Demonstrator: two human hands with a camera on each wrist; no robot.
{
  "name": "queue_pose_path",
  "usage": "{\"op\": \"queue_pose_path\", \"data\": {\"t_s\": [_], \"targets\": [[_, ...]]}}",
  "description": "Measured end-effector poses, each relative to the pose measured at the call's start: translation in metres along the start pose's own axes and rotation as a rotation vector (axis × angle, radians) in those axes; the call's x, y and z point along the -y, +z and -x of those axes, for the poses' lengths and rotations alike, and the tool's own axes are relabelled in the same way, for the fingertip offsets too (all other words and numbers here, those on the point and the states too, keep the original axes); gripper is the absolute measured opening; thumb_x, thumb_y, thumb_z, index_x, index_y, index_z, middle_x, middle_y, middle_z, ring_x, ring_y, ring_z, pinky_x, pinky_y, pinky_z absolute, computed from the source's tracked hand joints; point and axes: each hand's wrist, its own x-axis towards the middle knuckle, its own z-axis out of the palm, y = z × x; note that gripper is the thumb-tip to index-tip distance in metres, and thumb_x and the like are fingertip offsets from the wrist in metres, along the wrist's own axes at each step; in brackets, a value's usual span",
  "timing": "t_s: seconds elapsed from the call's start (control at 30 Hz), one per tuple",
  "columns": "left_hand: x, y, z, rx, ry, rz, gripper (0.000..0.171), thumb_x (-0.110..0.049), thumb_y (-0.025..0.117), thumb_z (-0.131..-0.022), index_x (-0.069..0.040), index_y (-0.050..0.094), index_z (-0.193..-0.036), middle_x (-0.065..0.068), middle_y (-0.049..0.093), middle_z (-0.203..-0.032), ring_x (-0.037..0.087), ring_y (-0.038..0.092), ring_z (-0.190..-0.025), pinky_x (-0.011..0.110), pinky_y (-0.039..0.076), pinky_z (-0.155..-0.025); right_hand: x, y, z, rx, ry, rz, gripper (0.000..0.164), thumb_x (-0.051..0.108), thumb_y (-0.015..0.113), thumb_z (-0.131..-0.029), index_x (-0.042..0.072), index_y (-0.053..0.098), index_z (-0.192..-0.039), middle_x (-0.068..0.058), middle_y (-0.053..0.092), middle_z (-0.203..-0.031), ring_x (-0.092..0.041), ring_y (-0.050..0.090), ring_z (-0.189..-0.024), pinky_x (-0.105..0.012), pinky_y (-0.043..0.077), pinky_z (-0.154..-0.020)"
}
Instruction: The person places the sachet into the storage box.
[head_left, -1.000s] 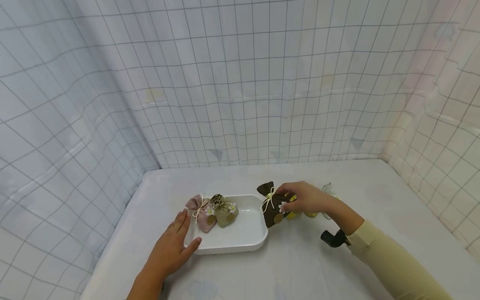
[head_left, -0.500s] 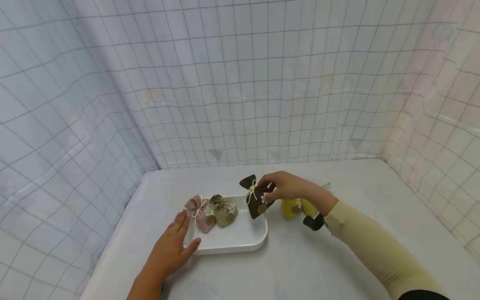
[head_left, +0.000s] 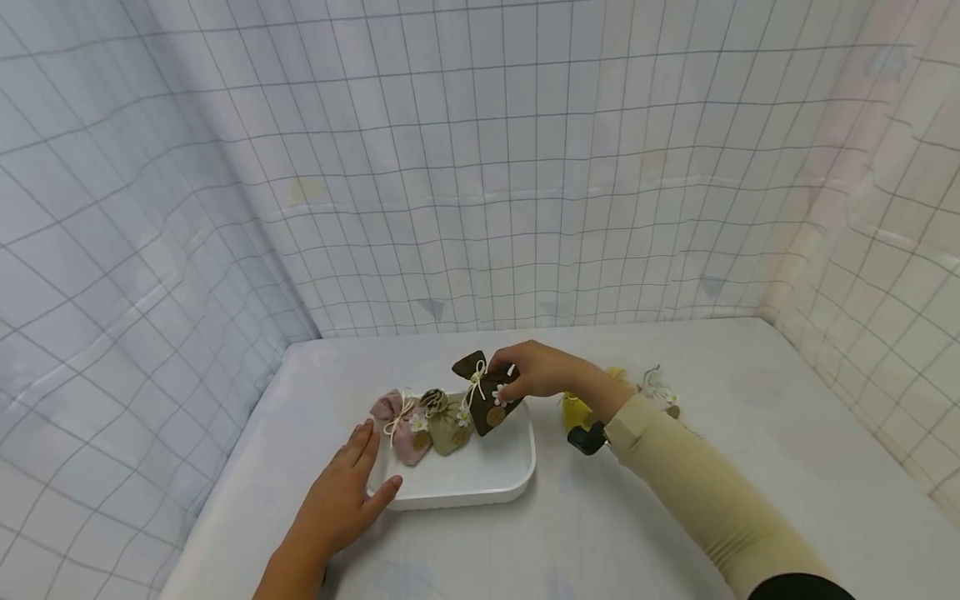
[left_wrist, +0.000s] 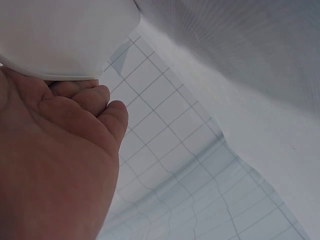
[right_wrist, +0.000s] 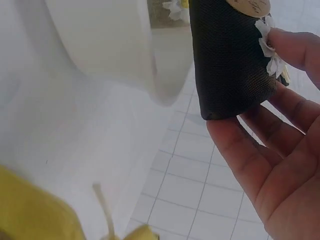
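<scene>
My right hand (head_left: 536, 369) pinches a dark brown drawstring pouch (head_left: 483, 413) with a cream bow, a white flower and a round tag. It holds the pouch over the right half of a white tray (head_left: 465, 502); the right wrist view shows thumb and fingers on opposite sides of the brown pouch (right_wrist: 230, 65). Inside the tray, a pink pouch (head_left: 408, 437) and an olive-green pouch (head_left: 450, 433) lie side by side at the left. My left hand (head_left: 337, 500) rests against the tray's left edge, fingers extended; in the left wrist view its fingertips meet the tray's wall (left_wrist: 65, 45).
Right of the tray, a yellow pouch (head_left: 576, 412) lies partly behind the right arm. A pale pouch (head_left: 658, 387) sits farther right, partly covered by the sleeve. Gridded white curtains (head_left: 480, 208) enclose the white-covered table (head_left: 360, 358) at the back and sides.
My right hand has carried the brown pouch leftward, from the tray's right edge to over its inside, next to the olive-green pouch. The left hand has stayed in place.
</scene>
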Motion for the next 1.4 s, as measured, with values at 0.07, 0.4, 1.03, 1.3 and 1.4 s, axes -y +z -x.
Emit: {"op": "queue_pose_path", "data": {"t_s": [0.07, 0.4, 1.03, 1.3, 1.4], "targets": [[0.000, 0.000, 0.000, -0.004, 0.001, -0.002, 0.079, -0.046, 0.060, -0.097, 0.011, 0.038, -0.147, 0.024, 0.030, -0.157, 0.040, 0.031, -0.143, 0.055, 0.034, -0.110, 0.003, 0.003, -0.004, 0.003, 0.010, 0.034, 0.032, 0.022, 0.078, -0.085, 0.017, 0.068, -0.115, 0.009, 0.067, -0.105, -0.010, 0.063, -0.093, -0.029, 0.053, -0.080], [0.001, 0.001, 0.001, -0.016, 0.012, -0.004, 0.079, -0.047, 0.059, -0.097, 0.011, 0.038, -0.146, 0.025, 0.031, -0.156, 0.040, 0.032, -0.142, 0.055, 0.034, -0.110, 0.010, 0.024, -0.015, 0.002, 0.115, 0.075, 0.033, 0.022, 0.080, -0.083, 0.016, 0.068, -0.114, 0.005, 0.065, -0.106, -0.012, 0.060, -0.092, -0.030, 0.052, -0.078], [0.002, 0.003, 0.000, -0.017, 0.015, 0.009, 0.079, -0.047, 0.059, -0.097, 0.011, 0.037, -0.147, 0.025, 0.030, -0.157, 0.040, 0.032, -0.142, 0.055, 0.034, -0.110, 0.003, 0.036, -0.004, -0.067, 0.135, 0.022, 0.040, 0.020, 0.078, -0.086, 0.010, 0.065, -0.122, -0.004, 0.065, -0.119, -0.019, 0.065, -0.107, -0.034, 0.053, -0.090], [0.001, 0.002, -0.001, -0.012, 0.014, 0.012, 0.079, -0.047, 0.059, -0.097, 0.011, 0.037, -0.147, 0.025, 0.030, -0.156, 0.040, 0.031, -0.143, 0.055, 0.034, -0.110, 0.000, 0.032, 0.001, -0.096, 0.121, -0.011, 0.038, 0.021, 0.078, -0.086, 0.010, 0.066, -0.120, -0.005, 0.066, -0.119, -0.018, 0.066, -0.101, -0.032, 0.054, -0.084], [0.001, 0.001, 0.000, -0.016, 0.016, 0.015, 0.079, -0.046, 0.059, -0.097, 0.011, 0.037, -0.147, 0.025, 0.030, -0.156, 0.041, 0.031, -0.142, 0.055, 0.034, -0.110, -0.002, 0.027, 0.006, -0.104, 0.123, -0.026, 0.038, 0.021, 0.076, -0.087, 0.009, 0.065, -0.122, -0.008, 0.065, -0.122, -0.020, 0.066, -0.101, -0.032, 0.055, -0.083]]}}
